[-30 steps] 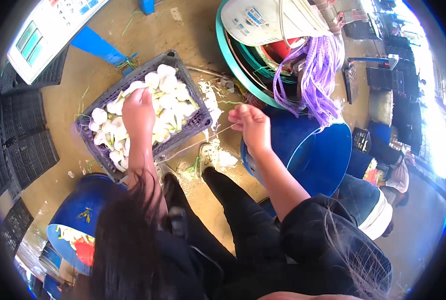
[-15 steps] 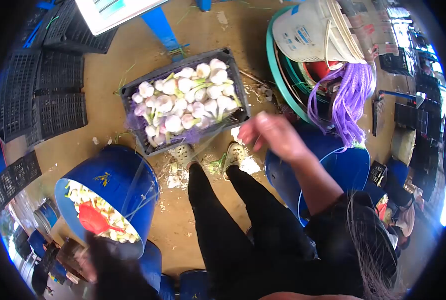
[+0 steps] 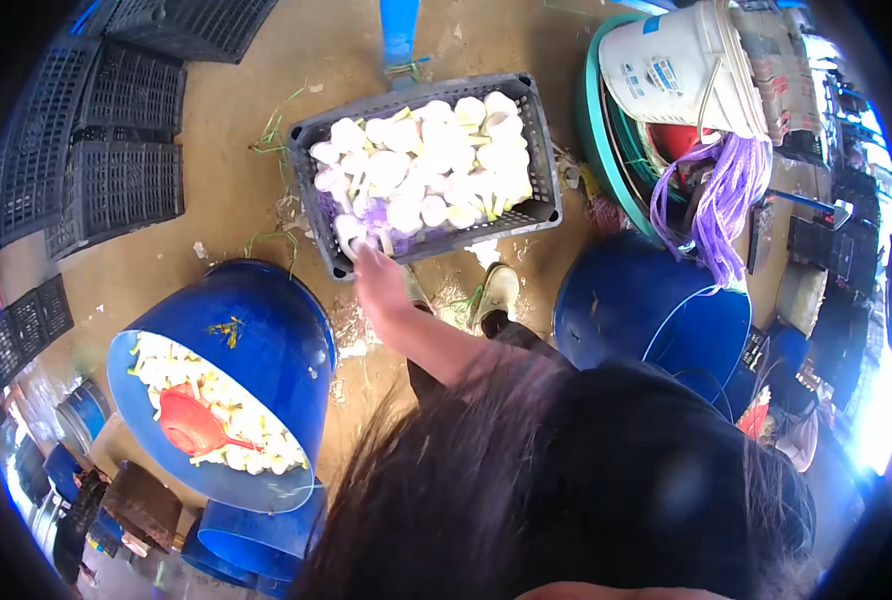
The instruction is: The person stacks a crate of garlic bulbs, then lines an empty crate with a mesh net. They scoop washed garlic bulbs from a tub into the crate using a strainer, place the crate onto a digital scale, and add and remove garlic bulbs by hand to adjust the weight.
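Observation:
My right hand reaches to the near left corner of a black plastic crate on the floor. Its fingers look pressed together beside a white garlic bulb and purple netting; what they grip, if anything, I cannot make out. Garlic bulbs with short green stems fill much of the crate. My left hand is out of sight. At the left, a tilted blue barrel holds pale garlic pieces and a red plastic scoop.
Another blue barrel lies tilted at the right. Beyond it, a white bucket and purple mesh strands rest at a teal tub. Black crates stand at the left. A blue table leg rises behind the garlic crate.
My right hand has moved left, from beside the crate's right end to its near left corner. My left hand has dropped out of view. The camera view has shifted.

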Available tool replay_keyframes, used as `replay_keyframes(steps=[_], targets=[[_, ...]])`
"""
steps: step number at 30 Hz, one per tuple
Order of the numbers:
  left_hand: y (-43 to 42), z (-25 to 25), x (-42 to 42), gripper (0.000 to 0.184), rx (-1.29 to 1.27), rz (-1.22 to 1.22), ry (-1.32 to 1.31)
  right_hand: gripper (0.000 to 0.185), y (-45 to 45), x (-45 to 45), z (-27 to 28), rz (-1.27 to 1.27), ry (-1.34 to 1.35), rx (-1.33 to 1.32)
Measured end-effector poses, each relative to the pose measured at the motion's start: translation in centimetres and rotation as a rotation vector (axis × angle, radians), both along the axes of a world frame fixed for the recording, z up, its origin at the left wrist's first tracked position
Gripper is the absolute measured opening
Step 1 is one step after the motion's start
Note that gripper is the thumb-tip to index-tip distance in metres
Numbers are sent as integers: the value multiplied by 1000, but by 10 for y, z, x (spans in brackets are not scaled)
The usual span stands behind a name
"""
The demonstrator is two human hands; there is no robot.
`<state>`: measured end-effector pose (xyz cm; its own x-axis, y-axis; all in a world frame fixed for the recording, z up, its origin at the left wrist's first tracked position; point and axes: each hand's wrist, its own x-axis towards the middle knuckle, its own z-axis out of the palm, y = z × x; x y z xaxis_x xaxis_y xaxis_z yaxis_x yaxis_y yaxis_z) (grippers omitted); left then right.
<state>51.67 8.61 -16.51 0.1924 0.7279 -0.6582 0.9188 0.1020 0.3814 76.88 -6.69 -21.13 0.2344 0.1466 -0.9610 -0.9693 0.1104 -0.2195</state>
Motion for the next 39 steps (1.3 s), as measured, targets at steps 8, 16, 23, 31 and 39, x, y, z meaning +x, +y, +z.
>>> replay_keyframes(steps=[8, 16, 23, 31, 39], targets=[[-139, -47, 204, 41, -1320, 304, -583, 31, -113, -46, 84, 751, -767, -91], [-56, -9, 260, 42, -493, -953, -129, 29, -88, 36, 16, 690, -1022, -210], [-43, -81, 297, 88, 243, -1471, -589, 16, -40, 45, 4, 237, -496, 196], [-104, -146, 298, 27, 173, -1208, -697, 21, -59, 72, -8, 259, -692, -171], [-102, -139, 336, 18, -414, 223, -512, 22, -95, 105, -84, 4, -213, -125]])
